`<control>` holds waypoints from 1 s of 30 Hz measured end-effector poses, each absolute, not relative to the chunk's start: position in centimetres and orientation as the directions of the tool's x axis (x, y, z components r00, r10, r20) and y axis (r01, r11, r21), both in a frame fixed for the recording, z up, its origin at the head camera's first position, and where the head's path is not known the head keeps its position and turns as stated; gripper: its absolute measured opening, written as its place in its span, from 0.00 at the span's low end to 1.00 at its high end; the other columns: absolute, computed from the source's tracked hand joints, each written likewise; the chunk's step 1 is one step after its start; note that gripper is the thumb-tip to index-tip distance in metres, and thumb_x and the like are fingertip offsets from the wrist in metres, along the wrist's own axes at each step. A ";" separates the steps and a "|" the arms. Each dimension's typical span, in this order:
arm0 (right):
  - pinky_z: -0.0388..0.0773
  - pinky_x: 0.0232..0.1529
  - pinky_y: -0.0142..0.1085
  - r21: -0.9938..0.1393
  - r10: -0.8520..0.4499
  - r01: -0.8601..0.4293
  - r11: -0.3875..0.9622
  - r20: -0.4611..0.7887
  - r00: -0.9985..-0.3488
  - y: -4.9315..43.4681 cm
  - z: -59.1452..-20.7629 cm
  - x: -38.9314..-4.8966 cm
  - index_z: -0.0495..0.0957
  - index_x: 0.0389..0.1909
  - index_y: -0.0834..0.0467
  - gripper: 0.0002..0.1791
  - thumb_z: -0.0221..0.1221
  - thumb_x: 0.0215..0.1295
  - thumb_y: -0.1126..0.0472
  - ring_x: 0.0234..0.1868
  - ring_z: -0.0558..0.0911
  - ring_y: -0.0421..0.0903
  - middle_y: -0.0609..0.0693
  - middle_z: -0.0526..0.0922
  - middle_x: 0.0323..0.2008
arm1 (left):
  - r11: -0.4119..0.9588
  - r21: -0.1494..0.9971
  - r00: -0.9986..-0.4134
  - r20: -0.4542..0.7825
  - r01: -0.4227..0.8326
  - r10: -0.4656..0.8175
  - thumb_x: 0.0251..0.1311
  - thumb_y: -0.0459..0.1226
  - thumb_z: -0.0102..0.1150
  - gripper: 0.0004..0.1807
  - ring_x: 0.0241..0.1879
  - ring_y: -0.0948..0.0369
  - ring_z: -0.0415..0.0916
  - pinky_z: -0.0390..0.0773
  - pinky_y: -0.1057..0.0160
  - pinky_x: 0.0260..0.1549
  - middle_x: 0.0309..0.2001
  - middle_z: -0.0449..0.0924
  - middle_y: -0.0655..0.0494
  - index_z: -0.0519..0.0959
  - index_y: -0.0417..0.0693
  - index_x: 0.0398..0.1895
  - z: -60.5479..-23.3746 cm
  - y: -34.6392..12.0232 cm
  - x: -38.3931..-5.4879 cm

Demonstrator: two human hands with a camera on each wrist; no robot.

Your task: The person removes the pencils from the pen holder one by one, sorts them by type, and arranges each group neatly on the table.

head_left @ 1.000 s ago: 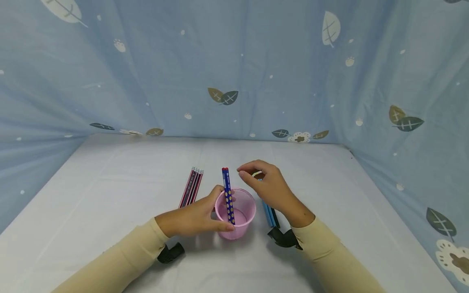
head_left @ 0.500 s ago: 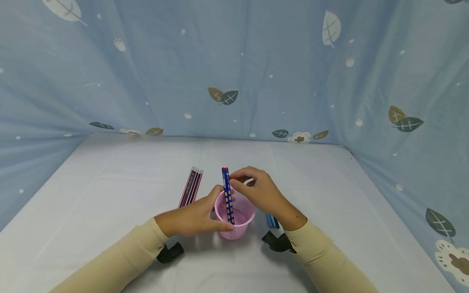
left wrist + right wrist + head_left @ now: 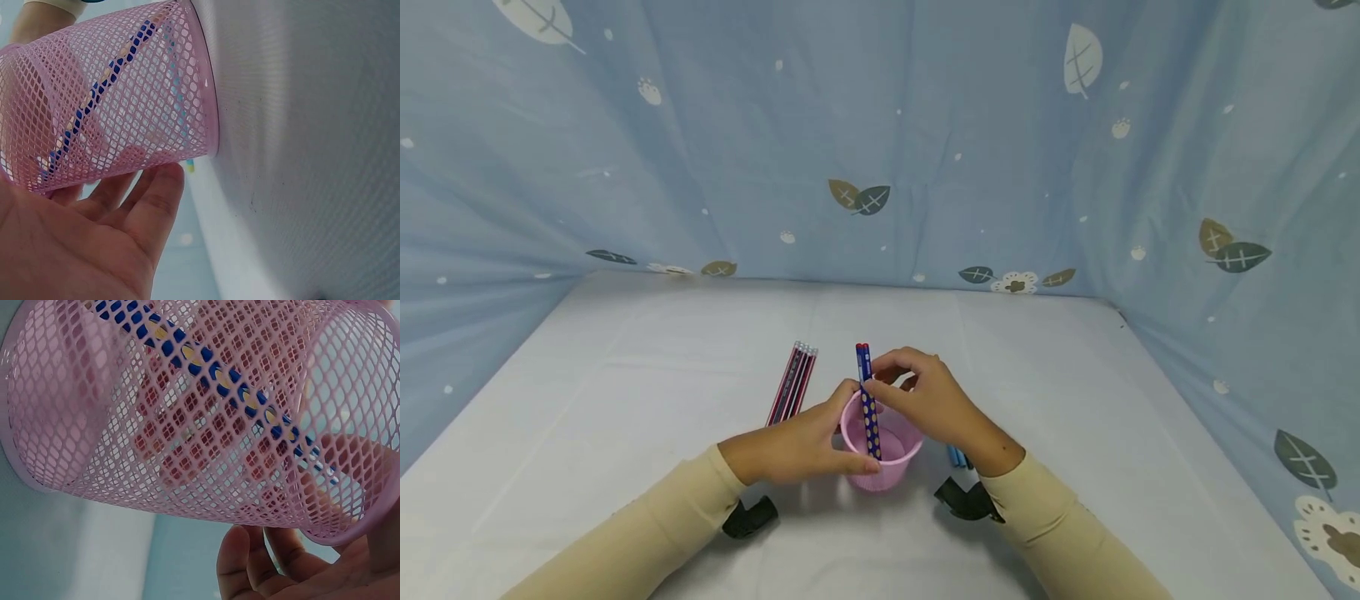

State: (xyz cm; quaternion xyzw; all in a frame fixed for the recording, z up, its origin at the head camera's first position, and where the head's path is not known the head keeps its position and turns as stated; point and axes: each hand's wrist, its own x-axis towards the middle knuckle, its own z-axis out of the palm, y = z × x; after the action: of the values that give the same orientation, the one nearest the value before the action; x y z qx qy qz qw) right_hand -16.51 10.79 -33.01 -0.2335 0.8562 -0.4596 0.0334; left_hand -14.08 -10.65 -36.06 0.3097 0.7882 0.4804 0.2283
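Note:
A pink mesh pencil cup (image 3: 886, 477) stands upright on the white table, with my left hand (image 3: 793, 450) gripping its side, thumb at the rim. In the left wrist view, my left fingers (image 3: 156, 209) curve along the mesh wall. Two blue pencils (image 3: 871, 429) with gold spots and red ends lean inside the cup, their tops above the rim. My right hand (image 3: 934, 404) pinches them just above the rim, thumb across their front. Through the mesh in the right wrist view, a spotted pencil (image 3: 222, 378) runs diagonally.
Several dark-and-red striped pencils (image 3: 792, 383) lie left of the cup, beyond the left hand. Light-blue and black pencils (image 3: 957, 456) lie to the right, mostly under the right hand. Black wrist-mounted pieces (image 3: 748, 517) hang below the sleeves. A patterned blue curtain (image 3: 880, 142) rises behind the table.
My right hand has moved left and slightly down from beside the cup to the spotted pencils, and its thumb now crosses them. The left hand, the cup and the pencils have stayed in place.

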 end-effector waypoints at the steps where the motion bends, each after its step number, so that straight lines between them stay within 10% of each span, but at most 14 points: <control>1: 0.78 0.48 0.42 -0.800 -0.432 -0.374 0.470 0.161 -0.887 10.8 -33.0 -16.5 0.83 0.47 0.54 0.11 0.65 0.66 0.56 0.46 0.80 0.43 0.46 0.84 0.43 | 0.342 0.901 -0.701 -0.060 0.269 0.710 0.62 0.54 0.66 0.41 0.61 0.62 0.71 0.71 0.54 0.62 0.63 0.72 0.55 0.51 0.60 0.68 -36.0 -10.6 -14.1; 30: 0.80 0.45 0.40 -0.728 -0.449 -0.474 0.495 0.252 -0.857 10.9 -32.7 -16.3 0.80 0.36 0.54 0.07 0.69 0.62 0.60 0.46 0.79 0.46 0.47 0.81 0.38 | 0.297 0.918 -0.686 -0.039 0.262 0.726 0.62 0.51 0.66 0.36 0.58 0.61 0.75 0.72 0.51 0.62 0.59 0.76 0.54 0.54 0.56 0.64 -36.2 -10.7 -14.2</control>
State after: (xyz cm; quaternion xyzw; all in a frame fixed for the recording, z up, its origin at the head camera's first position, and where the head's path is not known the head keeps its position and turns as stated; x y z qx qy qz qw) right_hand -16.31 10.90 -32.70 -0.2667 0.8646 -0.4257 -0.0145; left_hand -14.15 -10.66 -36.16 0.3205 0.7711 0.4985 0.2327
